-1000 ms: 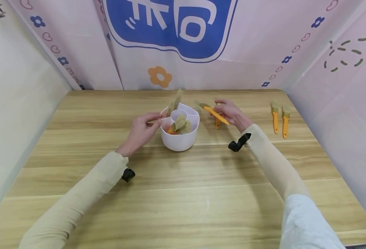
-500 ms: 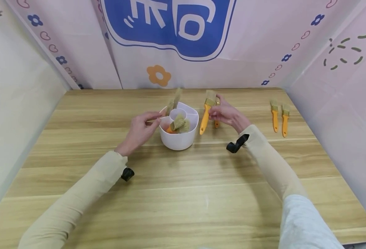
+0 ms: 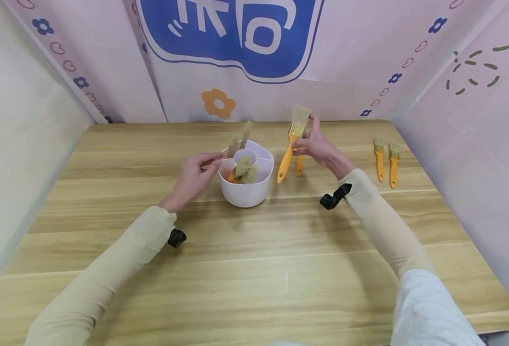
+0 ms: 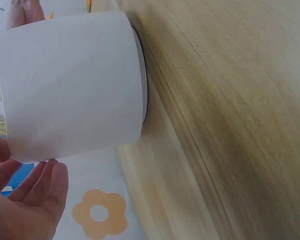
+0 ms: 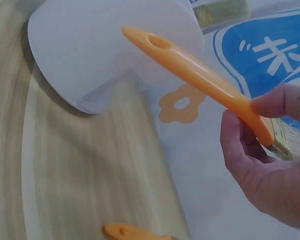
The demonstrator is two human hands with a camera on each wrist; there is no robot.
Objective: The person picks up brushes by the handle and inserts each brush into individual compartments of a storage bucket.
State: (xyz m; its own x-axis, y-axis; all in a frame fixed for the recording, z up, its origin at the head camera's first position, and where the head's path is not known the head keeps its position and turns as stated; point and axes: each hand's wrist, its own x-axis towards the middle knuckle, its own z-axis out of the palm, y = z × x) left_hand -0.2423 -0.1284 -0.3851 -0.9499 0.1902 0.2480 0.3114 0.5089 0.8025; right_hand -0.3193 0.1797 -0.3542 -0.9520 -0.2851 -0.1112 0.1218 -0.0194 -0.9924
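My left hand (image 3: 192, 180) pinches the left rim of a white divided container (image 3: 245, 193), which stands on the table. Bristle tops (image 3: 242, 166) of brushes rise from its front compartment, and others (image 3: 233, 145) from the back left one. Just right of it, my right hand (image 3: 321, 148) holds a paintbrush (image 3: 286, 161) by the upper handle, bristles upward and handle end pointing down. In the right wrist view, thumb and fingers grip the orange handle (image 5: 190, 70) close to the metal band. A second paintbrush (image 3: 300, 166) lies behind that hand, partly hidden.
Two more orange-handled paintbrushes (image 3: 379, 163) lie side by side at the right of the wooden table (image 3: 237, 278). A printed wall (image 3: 345, 91) closes off the back edge, with panels on both sides.
The held paintbrush has swung from slanting with its bristles to the left to standing bristles-up, and is raised a little. My left hand stays at the container's rim.
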